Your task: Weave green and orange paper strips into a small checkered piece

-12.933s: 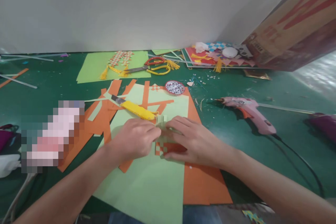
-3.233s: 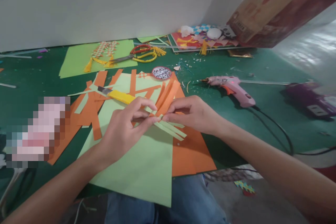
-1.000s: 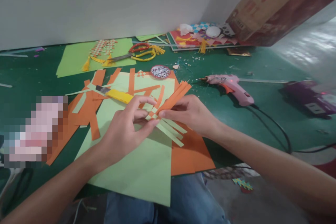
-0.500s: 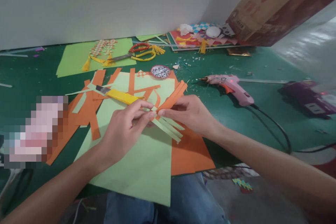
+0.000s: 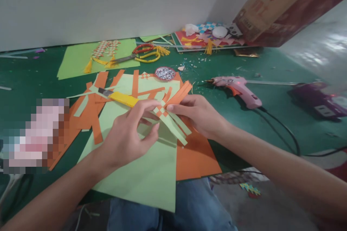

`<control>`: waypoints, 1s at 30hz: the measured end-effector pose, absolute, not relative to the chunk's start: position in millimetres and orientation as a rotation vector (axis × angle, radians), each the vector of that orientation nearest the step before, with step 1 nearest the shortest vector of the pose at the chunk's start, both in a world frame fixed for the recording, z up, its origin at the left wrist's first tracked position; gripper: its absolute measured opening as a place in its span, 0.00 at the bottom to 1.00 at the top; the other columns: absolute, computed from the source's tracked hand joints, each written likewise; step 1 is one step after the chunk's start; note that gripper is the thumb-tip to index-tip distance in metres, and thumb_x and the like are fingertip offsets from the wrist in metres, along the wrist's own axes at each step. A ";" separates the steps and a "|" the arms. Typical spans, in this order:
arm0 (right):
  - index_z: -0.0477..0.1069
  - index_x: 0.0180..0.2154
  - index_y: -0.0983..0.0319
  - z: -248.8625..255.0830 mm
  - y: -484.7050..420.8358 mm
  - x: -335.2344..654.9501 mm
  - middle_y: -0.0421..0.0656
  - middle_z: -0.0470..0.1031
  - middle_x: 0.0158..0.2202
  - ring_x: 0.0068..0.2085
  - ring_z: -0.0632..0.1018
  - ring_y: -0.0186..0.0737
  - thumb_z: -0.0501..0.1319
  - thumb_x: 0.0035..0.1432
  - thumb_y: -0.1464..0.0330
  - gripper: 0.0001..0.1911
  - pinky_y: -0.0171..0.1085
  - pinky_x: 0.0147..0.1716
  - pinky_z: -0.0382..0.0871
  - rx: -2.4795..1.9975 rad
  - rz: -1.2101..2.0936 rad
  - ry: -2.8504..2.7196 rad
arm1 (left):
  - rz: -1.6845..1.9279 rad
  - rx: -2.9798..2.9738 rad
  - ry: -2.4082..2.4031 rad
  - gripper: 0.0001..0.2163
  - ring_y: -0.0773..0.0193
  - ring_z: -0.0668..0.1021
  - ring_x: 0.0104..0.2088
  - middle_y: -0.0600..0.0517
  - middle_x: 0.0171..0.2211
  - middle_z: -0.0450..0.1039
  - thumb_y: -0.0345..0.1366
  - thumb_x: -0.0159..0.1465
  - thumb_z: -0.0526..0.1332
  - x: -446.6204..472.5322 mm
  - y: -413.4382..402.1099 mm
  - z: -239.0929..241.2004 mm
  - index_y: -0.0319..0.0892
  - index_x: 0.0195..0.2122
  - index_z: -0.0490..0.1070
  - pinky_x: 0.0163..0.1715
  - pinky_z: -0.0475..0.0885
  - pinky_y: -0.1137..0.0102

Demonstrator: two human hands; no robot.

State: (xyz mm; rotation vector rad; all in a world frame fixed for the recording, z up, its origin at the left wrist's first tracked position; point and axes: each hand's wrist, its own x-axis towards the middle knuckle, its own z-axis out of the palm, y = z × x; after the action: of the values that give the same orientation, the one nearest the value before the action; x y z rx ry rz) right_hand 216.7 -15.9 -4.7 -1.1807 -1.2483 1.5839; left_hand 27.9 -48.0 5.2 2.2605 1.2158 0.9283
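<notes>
A small checkered weave of orange and pale green paper strips [image 5: 162, 110] is held above the paper sheets. My right hand [image 5: 199, 112] pinches it at its right side, the thumb on top of the orange strips that fan up to the right. Loose pale green strips hang toward the lower right. My left hand [image 5: 132, 126] is at the weave's left edge, its thumb well apart from the index finger and the fingertips close to the weave. Under my hands lie a pale green sheet [image 5: 141, 173] and an orange sheet [image 5: 197, 158]. A yellow utility knife [image 5: 123, 99] rests behind my left hand.
Orange strips [image 5: 97, 126] lie scattered at left. A pink glue gun [image 5: 240, 88] with a trailing cord sits at right. Scissors [image 5: 148, 56], a small dish of beads [image 5: 165, 73] and a tray of craft pieces [image 5: 184, 45] are farther back. A carton [image 5: 287, 7] stands behind.
My left thumb has let go and spread away from the weave, leaving the checkered part in view. My right hand keeps hold and has risen slightly with it.
</notes>
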 end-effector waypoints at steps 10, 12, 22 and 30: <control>0.60 0.14 0.62 -2.8 -14.8 217.0 0.32 0.57 0.15 0.20 0.59 0.25 0.73 0.36 0.61 0.22 0.33 0.20 0.48 -1.208 1.685 -1.199 | 0.953 2.417 1.313 0.11 0.64 0.83 0.34 0.54 0.39 0.80 0.33 0.61 0.61 28.2 -47.6 4.5 0.47 0.45 0.67 0.35 0.78 0.72; 0.61 0.14 0.63 -2.9 -14.5 217.3 0.31 0.56 0.15 0.19 0.58 0.25 0.73 0.36 0.61 0.22 0.33 0.19 0.47 -1.190 1.693 -1.196 | 0.970 2.390 1.294 0.11 0.65 0.83 0.34 0.54 0.38 0.80 0.32 0.61 0.61 28.4 -47.1 5.4 0.46 0.44 0.68 0.36 0.78 0.73; 0.62 0.16 0.63 -6.1 -14.4 218.6 0.32 0.59 0.16 0.19 0.60 0.25 0.72 0.38 0.58 0.22 0.33 0.19 0.50 -1.182 1.680 -1.228 | 0.977 2.186 1.198 0.10 0.66 0.82 0.36 0.54 0.40 0.80 0.31 0.61 0.62 29.1 -47.3 9.3 0.45 0.43 0.69 0.39 0.78 0.73; 0.60 0.15 0.62 -3.1 -18.3 216.6 0.32 0.52 0.15 0.19 0.53 0.25 0.70 0.40 0.54 0.24 0.33 0.17 0.43 -1.253 1.462 -1.411 | 0.912 1.820 1.309 0.03 0.64 0.83 0.34 0.55 0.34 0.81 0.37 0.62 0.61 30.9 -45.0 13.4 0.46 0.37 0.71 0.35 0.78 0.75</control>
State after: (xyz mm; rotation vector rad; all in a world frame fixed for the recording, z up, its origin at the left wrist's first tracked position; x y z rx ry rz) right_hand 216.6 -18.3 -3.1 -1.2528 -1.4112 1.4619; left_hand 30.9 -45.0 13.4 1.8199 1.3088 0.9123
